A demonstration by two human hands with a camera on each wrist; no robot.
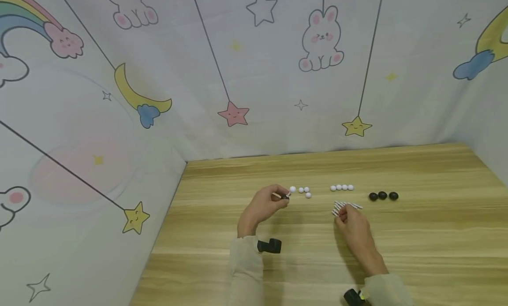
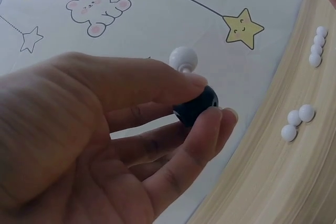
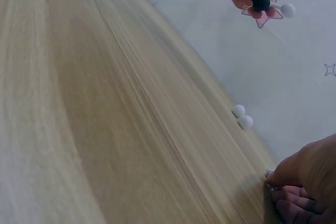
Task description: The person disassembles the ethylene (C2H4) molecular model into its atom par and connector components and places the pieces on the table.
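My left hand (image 1: 263,207) pinches a black ball (image 2: 198,106) between thumb and fingers, held up off the table. From that ball a short white stick leads to a white ball (image 2: 183,58), as in a molecular model; another stick shows beside the hand in the head view. My right hand (image 1: 356,229) is down at a pile of short white sticks (image 1: 338,205) on the table. Its thumb and finger pinch together over the pile, with a white stick end (image 3: 269,172) at the fingertips in the right wrist view. The fingers hide most of that stick.
Three loose white balls (image 1: 307,189) lie just right of my left hand. A row of several white balls (image 1: 342,188) sits behind the sticks. Three black balls (image 1: 382,195) lie further right. A patterned curtain (image 1: 274,134) stands behind the wooden table (image 1: 436,235).
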